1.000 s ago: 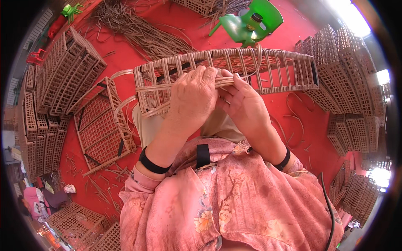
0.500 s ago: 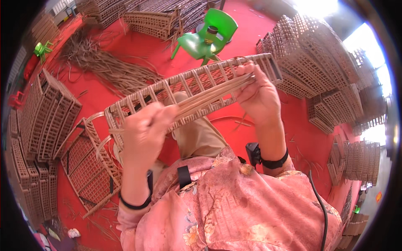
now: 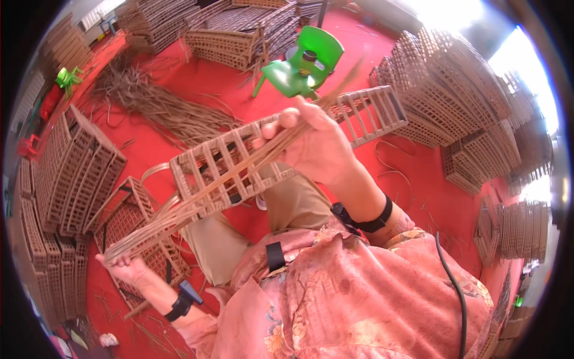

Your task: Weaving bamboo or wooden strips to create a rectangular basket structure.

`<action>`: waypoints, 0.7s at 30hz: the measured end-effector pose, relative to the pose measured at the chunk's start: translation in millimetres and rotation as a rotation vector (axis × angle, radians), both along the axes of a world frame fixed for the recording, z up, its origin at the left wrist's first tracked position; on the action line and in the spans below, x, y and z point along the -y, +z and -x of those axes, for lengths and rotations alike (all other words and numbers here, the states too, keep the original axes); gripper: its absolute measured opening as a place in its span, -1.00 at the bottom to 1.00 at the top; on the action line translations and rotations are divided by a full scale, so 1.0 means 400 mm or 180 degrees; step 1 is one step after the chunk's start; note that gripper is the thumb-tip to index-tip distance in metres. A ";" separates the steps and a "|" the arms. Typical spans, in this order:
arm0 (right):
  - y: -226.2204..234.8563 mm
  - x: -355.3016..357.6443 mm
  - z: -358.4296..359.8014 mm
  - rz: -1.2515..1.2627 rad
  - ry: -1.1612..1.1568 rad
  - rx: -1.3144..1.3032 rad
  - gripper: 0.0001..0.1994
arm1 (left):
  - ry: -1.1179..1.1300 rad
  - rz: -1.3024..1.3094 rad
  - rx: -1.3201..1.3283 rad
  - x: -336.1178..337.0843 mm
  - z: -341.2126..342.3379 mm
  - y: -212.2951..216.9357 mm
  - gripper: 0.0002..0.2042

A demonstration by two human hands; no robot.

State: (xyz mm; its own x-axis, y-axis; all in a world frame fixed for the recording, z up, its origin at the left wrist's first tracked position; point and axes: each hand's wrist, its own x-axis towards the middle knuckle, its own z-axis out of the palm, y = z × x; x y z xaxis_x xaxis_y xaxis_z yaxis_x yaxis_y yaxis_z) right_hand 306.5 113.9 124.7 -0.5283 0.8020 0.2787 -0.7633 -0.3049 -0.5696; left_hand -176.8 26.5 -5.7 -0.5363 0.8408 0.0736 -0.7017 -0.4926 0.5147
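A bundle of long brown wicker strips [image 3: 233, 173] stretches diagonally across my front. Low on the left, my left hand [image 3: 127, 270] is closed round the bundle's lower end. My right hand [image 3: 317, 140] holds the strips farther up, its fingers curled and the bundle crossing the palm. Beyond that hand the upper ends fan out in a blur. Under the strips, a long woven wicker frame [image 3: 375, 113] with ladder-like bars lies across my knees. Neither hand visibly grips this frame, and part of it is hidden behind the right hand.
Several stacks of woven panels [image 3: 478, 90] rise on the right, with more panels [image 3: 78, 167] on the left. Loose strips [image 3: 161, 102] lie heaped on the red floor. A green chair [image 3: 293, 75] bears a dark-lidded jar [image 3: 308, 63]. Another woven piece [image 3: 143, 239] leans near my left arm.
My left hand has moved down and left with the strip ends, drawing the bundle out longer. The right hand has shifted left, nearer the frame's middle. The view has tilted slightly.
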 end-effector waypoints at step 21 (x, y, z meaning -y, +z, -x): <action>-0.210 0.232 0.558 0.0690 0.1005 0.1830 -0.55 | 0.0567 0.1045 -0.3803 0.109 -0.385 0.327 -0.63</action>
